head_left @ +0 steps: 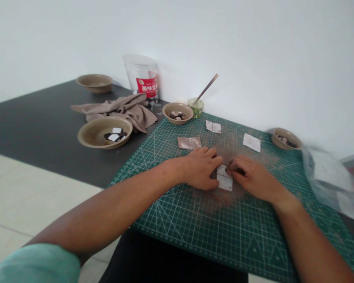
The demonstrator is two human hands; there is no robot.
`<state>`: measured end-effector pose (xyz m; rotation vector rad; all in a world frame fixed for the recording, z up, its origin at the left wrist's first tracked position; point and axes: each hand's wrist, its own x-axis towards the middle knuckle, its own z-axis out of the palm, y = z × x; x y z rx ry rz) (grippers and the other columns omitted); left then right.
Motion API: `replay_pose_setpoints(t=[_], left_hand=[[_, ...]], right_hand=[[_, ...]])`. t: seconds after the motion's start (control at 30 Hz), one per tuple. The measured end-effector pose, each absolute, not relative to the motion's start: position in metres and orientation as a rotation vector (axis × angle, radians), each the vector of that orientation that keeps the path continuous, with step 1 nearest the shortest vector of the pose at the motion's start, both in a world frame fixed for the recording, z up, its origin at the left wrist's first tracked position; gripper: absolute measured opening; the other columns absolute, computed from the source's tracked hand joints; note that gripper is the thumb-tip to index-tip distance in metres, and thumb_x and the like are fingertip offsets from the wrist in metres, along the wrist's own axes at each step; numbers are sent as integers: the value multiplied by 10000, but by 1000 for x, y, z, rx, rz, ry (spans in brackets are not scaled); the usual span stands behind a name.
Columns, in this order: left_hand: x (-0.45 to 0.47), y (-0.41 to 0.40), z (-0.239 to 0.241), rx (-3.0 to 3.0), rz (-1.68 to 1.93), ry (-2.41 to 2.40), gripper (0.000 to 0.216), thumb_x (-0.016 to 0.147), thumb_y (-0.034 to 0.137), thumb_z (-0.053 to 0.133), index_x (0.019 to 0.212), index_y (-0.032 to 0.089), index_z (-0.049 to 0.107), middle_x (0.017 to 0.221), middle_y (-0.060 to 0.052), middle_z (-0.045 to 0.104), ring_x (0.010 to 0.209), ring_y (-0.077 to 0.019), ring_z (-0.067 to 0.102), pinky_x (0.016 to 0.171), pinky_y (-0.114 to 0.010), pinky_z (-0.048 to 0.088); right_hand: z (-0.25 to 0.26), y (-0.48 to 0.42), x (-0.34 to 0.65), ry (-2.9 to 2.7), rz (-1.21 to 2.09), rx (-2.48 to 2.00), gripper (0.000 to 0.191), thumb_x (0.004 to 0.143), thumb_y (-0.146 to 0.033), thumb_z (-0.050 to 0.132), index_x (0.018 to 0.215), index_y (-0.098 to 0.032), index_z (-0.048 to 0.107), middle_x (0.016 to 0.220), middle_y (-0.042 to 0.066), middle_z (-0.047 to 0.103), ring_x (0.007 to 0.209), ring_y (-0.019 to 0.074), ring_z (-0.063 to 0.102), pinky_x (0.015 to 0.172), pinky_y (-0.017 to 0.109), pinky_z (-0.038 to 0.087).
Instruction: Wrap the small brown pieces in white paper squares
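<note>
White wall (268,59), pale tiled floor (26,196)

Soft, diffuse light; pale wall (253,59), faint shadow beside the jar (140,74). My forearms (115,202) look stretched toward the edges; detail at my right hand (252,177) blurs.

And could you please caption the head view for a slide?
Two hands at either side of a pale sheet on a green cutting mat.

Jar (132,72): red label (147,87), white characters 美味 readable, rest curving away; smaller line above too blurred.
</note>
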<state>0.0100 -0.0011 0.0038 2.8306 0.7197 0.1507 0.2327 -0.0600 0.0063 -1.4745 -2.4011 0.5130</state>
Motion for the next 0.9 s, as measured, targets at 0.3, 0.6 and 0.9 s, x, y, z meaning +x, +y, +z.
replay_pose_setpoints(t=[0.3,0.6,0.9], left_hand=[[10,0,1,2840,177,695,425,824,520,565,1099,197,535,1151,-111,533,1040,-294,521,941,-450,427],[10,-1,1,2842,161,693,434,829,520,565,1114,193,533,1179,-119,531,1064,-296,511,947,-444,414],[10,-1,5,2851,128,710,433,836,513,554,1122,189,531,1205,-122,527,1051,-294,517,937,-442,419]], right_hand=[[7,-62,226,-2378,571,-1436,90,917,-157,574,877,-208,636,948,29,650,881,177,604,792,326,462],[11,-68,224,-2434,702,-1340,128,925,-152,560,859,-208,654,913,22,660,853,167,603,773,315,459],[12,-68,228,-2472,676,-1351,124,926,-156,566,869,-217,657,897,25,668,822,172,609,738,315,456]])
